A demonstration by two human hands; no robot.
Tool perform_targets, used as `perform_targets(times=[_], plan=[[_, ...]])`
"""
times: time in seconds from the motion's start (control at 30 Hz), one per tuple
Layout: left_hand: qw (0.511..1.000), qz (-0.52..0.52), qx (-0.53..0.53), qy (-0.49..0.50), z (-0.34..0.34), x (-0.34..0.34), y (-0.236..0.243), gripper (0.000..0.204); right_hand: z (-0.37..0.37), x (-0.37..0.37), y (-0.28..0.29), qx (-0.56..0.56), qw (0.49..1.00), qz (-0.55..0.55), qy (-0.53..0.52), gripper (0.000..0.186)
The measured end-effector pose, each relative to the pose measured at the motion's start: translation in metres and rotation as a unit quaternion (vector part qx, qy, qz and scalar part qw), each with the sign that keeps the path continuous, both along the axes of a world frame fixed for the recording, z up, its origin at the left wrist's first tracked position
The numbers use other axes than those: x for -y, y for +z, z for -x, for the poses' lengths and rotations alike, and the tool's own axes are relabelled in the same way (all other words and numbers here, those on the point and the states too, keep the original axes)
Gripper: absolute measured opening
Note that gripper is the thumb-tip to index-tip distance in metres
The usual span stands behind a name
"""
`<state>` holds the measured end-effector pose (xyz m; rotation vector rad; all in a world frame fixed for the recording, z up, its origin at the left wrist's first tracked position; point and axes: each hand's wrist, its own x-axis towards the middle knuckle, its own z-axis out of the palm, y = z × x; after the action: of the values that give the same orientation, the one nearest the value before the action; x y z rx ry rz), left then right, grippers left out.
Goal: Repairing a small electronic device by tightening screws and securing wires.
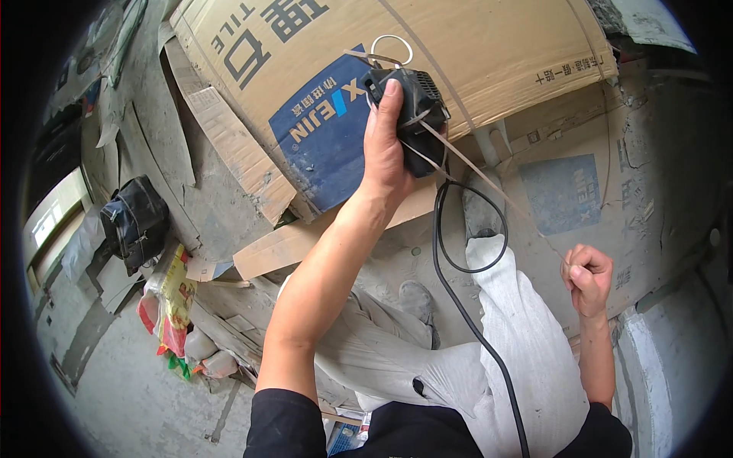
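While your left hand (388, 149) clasps a boxy, vented black tool (418, 99) above the large cardboard carton (496, 53), your right hand (588, 278), fingers together, seems to pinch the far end of a thin tan strap (489, 180), lower right. Steady the tool; keep the strap taut, untwisted. Smooth black cord (481, 336) loops below.

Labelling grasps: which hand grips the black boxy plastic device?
The left hand, thumb along the device; the right hand, held apart, pinches a thin tan strap.
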<state>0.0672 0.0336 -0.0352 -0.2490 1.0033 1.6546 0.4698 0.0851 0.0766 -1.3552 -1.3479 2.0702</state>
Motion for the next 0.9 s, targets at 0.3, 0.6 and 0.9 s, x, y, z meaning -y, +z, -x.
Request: perform_targets(times=[0.3,0.6,0.9], plan=[[0.996,0.016,-0.078,0.033,0.021,-0.001,-0.024,0.058,0.012,-0.034,0.083,-0.175,0.983,0.025,-0.04,0.038],[1.0,0.011,-0.019,0.018,0.033,0.01,-0.009,0.058,-0.063,-0.07,0.005,-0.084,0.98,0.083,-0.159,0.036],[0.98,0.005,-0.16,-0.12,-0.006,0.017,0.009,0.06,0.104,-0.067,0.013,0.133,0.923,-0.341,0.121,0.027]])
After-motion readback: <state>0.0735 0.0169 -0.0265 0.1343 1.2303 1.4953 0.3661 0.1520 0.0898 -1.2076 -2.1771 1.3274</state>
